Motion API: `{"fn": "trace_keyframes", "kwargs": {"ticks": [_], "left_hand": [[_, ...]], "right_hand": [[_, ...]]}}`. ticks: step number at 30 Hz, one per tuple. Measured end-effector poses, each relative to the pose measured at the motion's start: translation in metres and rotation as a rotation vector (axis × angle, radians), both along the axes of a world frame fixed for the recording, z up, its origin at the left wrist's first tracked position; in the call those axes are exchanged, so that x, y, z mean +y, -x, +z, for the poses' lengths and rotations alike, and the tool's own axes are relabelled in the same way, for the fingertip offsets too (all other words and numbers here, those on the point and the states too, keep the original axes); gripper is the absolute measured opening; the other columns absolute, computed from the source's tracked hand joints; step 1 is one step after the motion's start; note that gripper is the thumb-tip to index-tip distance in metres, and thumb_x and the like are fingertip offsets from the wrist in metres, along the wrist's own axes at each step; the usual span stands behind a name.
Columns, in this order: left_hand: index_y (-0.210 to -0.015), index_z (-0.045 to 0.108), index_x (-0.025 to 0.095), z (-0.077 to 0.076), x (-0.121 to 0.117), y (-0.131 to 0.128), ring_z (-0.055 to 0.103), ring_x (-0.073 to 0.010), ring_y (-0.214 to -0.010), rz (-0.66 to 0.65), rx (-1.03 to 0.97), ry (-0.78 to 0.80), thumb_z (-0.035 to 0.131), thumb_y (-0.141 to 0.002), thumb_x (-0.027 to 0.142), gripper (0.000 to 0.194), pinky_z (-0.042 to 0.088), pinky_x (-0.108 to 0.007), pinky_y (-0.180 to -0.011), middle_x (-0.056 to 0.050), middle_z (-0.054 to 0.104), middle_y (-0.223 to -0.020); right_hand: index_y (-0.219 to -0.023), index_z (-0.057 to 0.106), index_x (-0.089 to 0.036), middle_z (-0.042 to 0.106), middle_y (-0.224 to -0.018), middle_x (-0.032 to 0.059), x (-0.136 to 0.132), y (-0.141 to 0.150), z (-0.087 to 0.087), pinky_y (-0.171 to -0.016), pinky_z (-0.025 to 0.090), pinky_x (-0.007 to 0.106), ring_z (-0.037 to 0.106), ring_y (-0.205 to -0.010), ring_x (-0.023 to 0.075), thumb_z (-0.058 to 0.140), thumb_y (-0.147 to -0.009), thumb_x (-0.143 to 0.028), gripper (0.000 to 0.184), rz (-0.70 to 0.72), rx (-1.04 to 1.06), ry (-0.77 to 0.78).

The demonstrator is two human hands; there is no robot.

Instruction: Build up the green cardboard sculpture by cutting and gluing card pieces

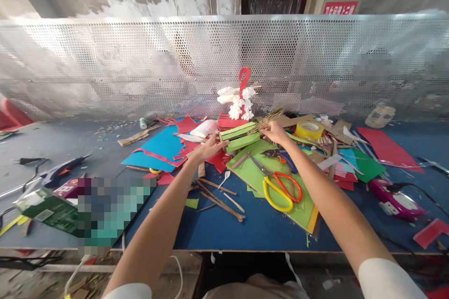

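Observation:
A long light-green paper box (pixel 242 139) lies in the middle of the bench, with dark slits along it. My left hand (pixel 208 148) grips its left end, thumb in front and fingers stretched along the end. At the box's right end, my right hand (pixel 276 133) is closed, fingertips pinched on a bundle of thin dry twigs (pixel 271 117) that slants up to the right. Just behind stands a red paper base (pixel 231 121) bearing white blossom-like pieces (pixel 240 106) and a red curled strip (pixel 244 77). Scissors (pixel 280 190) with yellow and orange handles lie nearer me on green sheets (pixel 242 168).
A perforated metal screen (pixel 140 70) borders the back. Blue card (pixel 157 147) and red scraps lie left, near a glue gun (pixel 63 170). Yellow tape (pixel 309 130), a purple power strip (pixel 396 200) and a clear jar (pixel 380 115) are right. Loose sticks (pixel 220 201) lie between my arms.

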State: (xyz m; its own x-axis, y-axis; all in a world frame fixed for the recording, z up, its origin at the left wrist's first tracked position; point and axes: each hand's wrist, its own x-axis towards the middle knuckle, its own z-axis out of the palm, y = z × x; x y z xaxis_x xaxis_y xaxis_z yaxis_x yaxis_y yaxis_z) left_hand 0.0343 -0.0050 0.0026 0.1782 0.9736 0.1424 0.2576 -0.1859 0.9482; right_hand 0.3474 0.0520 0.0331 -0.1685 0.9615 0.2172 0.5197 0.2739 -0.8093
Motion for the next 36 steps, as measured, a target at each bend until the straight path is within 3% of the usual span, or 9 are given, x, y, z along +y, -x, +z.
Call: {"fn": "trace_keyframes", "kwargs": {"ticks": [12, 22, 27, 36], "left_hand": [[-0.130, 0.059, 0.018, -0.002, 0.003, -0.002, 0.072, -0.0327, -0.120, 0.003, -0.103, 0.105, 0.087, -0.078, 0.059, 0.072, 0.061, -0.048, -0.103, -0.016, 0.073, -0.131], [-0.127, 0.063, 0.017, -0.003, 0.004, 0.000, 0.072, -0.0320, -0.119, 0.002, -0.099, 0.078, 0.087, -0.078, 0.058, 0.067, 0.062, -0.048, -0.101, -0.017, 0.071, -0.131], [-0.122, 0.064, 0.017, -0.002, 0.004, 0.000, 0.070, -0.0328, -0.122, -0.025, -0.106, 0.076, 0.085, -0.078, 0.060, 0.065, 0.061, -0.047, -0.102, -0.017, 0.071, -0.133], [-0.128, 0.065, 0.018, 0.003, -0.004, 0.001, 0.064, -0.0342, -0.133, -0.032, -0.080, 0.074, 0.089, -0.075, 0.054, 0.069, 0.059, -0.046, -0.107, -0.017, 0.065, -0.144]], "right_hand": [[-0.097, 0.071, -0.017, 0.074, -0.100, 0.0077, 0.017, -0.005, -0.015, -0.057, 0.064, 0.024, 0.072, -0.083, 0.0181, 0.074, -0.089, -0.016, 0.009, 0.123, 0.130, -0.098], [-0.094, 0.070, -0.017, 0.073, -0.099, 0.0076, 0.009, -0.003, -0.010, -0.055, 0.063, 0.022, 0.070, -0.078, 0.0164, 0.069, -0.091, -0.014, 0.004, 0.125, 0.114, -0.116], [-0.097, 0.070, -0.018, 0.074, -0.099, 0.0061, 0.011, -0.007, -0.010, -0.057, 0.064, 0.024, 0.072, -0.077, 0.0161, 0.076, -0.087, -0.016, 0.013, 0.174, 0.133, -0.068], [-0.094, 0.069, -0.016, 0.076, -0.093, 0.0072, 0.005, -0.003, -0.006, -0.061, 0.062, 0.025, 0.072, -0.068, 0.0150, 0.075, -0.089, -0.014, 0.008, 0.083, 0.083, -0.021]]}}
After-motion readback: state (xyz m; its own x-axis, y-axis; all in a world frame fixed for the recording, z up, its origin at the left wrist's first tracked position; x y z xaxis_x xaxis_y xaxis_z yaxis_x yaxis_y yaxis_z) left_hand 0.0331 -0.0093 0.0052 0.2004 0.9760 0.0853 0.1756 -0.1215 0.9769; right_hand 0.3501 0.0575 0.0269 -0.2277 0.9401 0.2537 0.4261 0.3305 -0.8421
